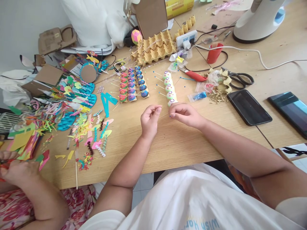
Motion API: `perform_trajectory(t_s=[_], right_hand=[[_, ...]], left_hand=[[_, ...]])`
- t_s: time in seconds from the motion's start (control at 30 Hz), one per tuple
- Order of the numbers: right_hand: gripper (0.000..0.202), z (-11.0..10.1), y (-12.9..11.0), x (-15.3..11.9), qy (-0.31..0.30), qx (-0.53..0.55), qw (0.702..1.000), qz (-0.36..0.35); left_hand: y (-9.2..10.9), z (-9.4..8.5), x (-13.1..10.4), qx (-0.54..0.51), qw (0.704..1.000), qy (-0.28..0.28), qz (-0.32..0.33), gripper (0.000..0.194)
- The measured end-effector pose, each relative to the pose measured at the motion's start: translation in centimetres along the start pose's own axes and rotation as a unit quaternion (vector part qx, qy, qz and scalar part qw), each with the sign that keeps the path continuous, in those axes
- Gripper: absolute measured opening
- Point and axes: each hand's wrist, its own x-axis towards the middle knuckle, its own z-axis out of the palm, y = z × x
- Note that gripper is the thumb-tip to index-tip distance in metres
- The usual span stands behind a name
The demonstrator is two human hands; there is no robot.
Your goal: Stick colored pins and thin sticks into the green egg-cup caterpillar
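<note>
Above the table, my left hand [150,120] is closed, thumb pressed against the bent index finger; what it pinches, if anything, is too small to make out. Facing it, my right hand [185,114] is closed with fingertips together and a small blue tip showing at them. A thin pale stick [164,115] shows between the hands. Just beyond my right fingers runs a row of white-green dotted egg shapes [169,87], with blue-tipped sticks poking out leftward. To the left stand red [123,88], purple [131,84] and dark blue [142,84] decorated egg rows, also with thin sticks.
Foam cut-outs and paper scraps [83,124] cover the left side, where a co-worker's hand [19,169] holds something red. Scissors [240,79], a red cup [214,52] and two phones [249,107] lie right. Egg cartons [155,48] and a power strip [186,39] are behind.
</note>
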Motion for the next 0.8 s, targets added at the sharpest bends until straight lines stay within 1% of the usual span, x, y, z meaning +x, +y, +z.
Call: perform_trajectory(t_s=[0.1,0.2,0.27,0.33,0.43,0.53,0.8], right_hand=[[0.043,-0.1,0.3,-0.1,0.0,0.049,0.998,0.039],[0.042,0.0,0.9,-0.1,0.003,0.129,0.988,0.08],[0.041,0.1,1.3,-0.1,0.01,0.183,0.978,0.095],[0.041,0.2,1.5,0.1,0.02,0.218,0.97,0.107],[0.043,0.2,1.7,0.3,0.026,0.227,0.967,0.116],[0.042,0.1,1.8,0.4,0.017,0.225,0.968,0.112],[0.037,0.0,1.6,0.1,-0.042,0.207,0.973,0.097]], left_hand=[[0.4,-0.1,-0.2,-0.004,0.998,-0.05,0.025,0.027],[0.7,-0.1,-0.4,0.004,0.995,-0.087,0.052,0.021],[0.8,-0.1,-0.4,0.01,0.994,-0.093,0.056,0.021],[0.7,0.0,-0.4,0.01,0.995,-0.088,0.053,0.021],[0.5,0.0,-0.3,0.003,0.996,-0.076,0.048,0.02],[0.4,0.0,-0.3,-0.01,0.996,-0.077,0.048,0.017],[0.4,0.0,-0.2,-0.011,0.994,-0.108,0.018,0.017]])
